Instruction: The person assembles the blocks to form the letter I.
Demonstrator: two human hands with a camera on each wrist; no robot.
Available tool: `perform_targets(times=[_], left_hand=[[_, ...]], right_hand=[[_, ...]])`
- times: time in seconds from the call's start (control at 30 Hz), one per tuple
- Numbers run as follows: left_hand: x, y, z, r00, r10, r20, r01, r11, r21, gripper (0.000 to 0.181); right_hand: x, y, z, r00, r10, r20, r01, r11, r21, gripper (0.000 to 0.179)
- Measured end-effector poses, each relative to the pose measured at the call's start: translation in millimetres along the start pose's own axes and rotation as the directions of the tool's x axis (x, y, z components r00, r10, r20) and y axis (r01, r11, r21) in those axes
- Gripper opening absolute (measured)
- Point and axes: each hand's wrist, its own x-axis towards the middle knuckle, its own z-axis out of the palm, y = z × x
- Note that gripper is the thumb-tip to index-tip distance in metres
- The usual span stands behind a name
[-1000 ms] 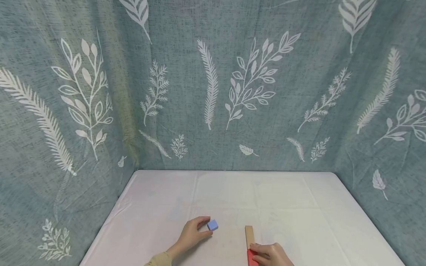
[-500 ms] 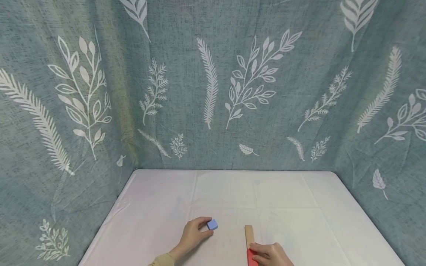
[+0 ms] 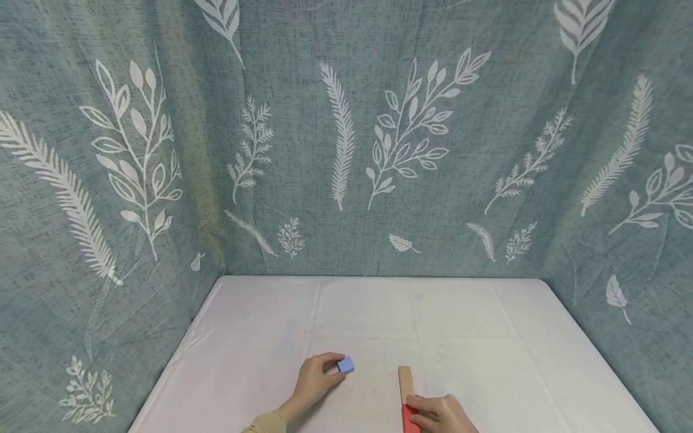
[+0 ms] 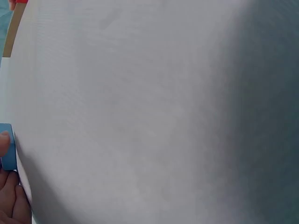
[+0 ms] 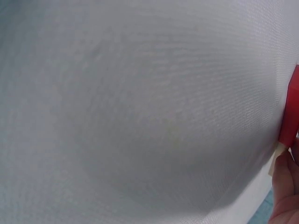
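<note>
Thumb and fingertips of my left hand (image 3: 314,380) pinch a small blue block (image 3: 345,364) at its near and far sides, on the white tabletop. In the left wrist view the thumb lies over part of this blue block (image 4: 8,156). To the right, my right hand (image 3: 443,414) grips a red block (image 3: 409,419) near its far end. A plain wooden strip (image 3: 405,385) lies end to end with the red one, pointing away from me. The red block's near end runs out of the head view. In the right wrist view the red block (image 5: 290,109) shows at the right edge.
A white cloth (image 3: 373,313) covers the table. Blue-green curtains (image 3: 303,150) with white leaf prints hang behind it and on both sides. Bare cloth separates the blue block from the wooden strip.
My left hand's fingers have closed in slightly on the blue block, which has barely shifted. The right hand, red block and wooden strip stay where they were.
</note>
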Motion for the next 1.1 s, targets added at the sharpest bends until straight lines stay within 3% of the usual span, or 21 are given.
perform_targets(times=[0.47, 0.67, 0.87, 1.1], left_hand=[[4.3, 7.1, -5.3, 0.998, -0.043, 0.043, 0.045, 0.998, -0.054, 0.031], [11.9, 11.8, -9.9, 1.0, -0.006, 0.024, 0.008, 0.997, -0.083, 0.031], [20.6, 18.8, -14.3, 1.0, 0.006, 0.021, -0.003, 0.993, -0.122, 0.029], [30.0, 30.7, -16.1, 1.0, 0.03, 0.007, -0.03, 0.995, -0.099, 0.028]], right_hand=[[1.1, -2.4, -1.3, 0.999, 0.035, 0.021, -0.035, 0.999, -0.002, 0.034], [0.0, -0.6, -0.9, 1.0, 0.0, 0.006, 0.0, 1.0, -0.008, 0.033], [0.9, -2.0, -1.2, 1.0, 0.029, 0.012, -0.029, 0.999, 0.024, 0.033], [1.5, -2.4, -1.3, 0.998, 0.056, 0.024, -0.056, 0.998, 0.035, 0.033]])
